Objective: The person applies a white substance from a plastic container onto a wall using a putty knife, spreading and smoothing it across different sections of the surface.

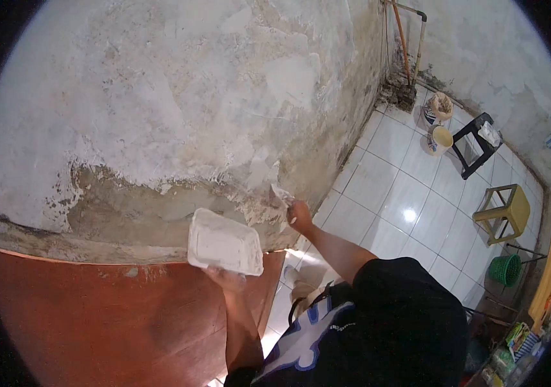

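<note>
My left hand grips the lower edge of a shallow white plastic tub, tilted so its inside faces me. Pale residue coats the inside of the tub. In my right hand is a putty knife, its blade against the patchy wall or very close to it. White filler covers much of this wall, and a bare grey-brown strip runs along its lower part. My fingers hide most of the knife's handle.
A reddish-brown panel lies below the wall at left. On the white tiled floor stand a pail, a bag-lined bucket, a black stool, a yellow stool and a green basket. A long-handled tool leans in the corner.
</note>
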`<action>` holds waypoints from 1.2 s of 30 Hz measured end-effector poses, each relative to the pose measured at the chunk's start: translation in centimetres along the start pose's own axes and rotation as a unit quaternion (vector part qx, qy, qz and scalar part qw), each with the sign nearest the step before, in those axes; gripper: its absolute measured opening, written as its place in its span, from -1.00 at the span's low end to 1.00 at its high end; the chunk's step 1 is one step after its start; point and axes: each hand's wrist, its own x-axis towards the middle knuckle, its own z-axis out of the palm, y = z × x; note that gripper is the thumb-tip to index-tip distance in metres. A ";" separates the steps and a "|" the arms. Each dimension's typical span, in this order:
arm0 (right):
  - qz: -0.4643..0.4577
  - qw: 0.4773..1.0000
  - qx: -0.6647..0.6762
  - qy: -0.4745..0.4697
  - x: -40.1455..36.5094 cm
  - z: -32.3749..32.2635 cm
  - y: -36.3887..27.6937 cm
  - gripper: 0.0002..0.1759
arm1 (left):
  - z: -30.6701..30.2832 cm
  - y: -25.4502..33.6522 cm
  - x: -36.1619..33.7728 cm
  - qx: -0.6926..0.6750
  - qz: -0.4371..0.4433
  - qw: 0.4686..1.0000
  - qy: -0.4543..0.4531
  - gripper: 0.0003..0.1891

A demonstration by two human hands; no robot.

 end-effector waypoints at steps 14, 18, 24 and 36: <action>0.493 0.684 0.526 0.111 8.3 -0.2 -0.5 -0.96 | -4.9 0.7 -2.8 0.042 0.017 0.997 0.066 -0.11; 0.392 0.801 0.440 0.103 9.6 -2.1 -5.7 -0.86 | -6.2 1.9 -3.7 -0.045 0.011 0.992 0.116 -0.01; 0.232 0.958 0.163 0.041 8.3 -1.4 -8.7 -0.64 | -5.0 2.4 -3.1 -0.121 -0.040 0.983 0.132 -0.02; 0.126 0.990 0.068 -0.017 6.4 -0.9 -14.4 -0.57 | -5.7 2.1 -3.3 -0.124 -0.020 0.983 0.135 -0.06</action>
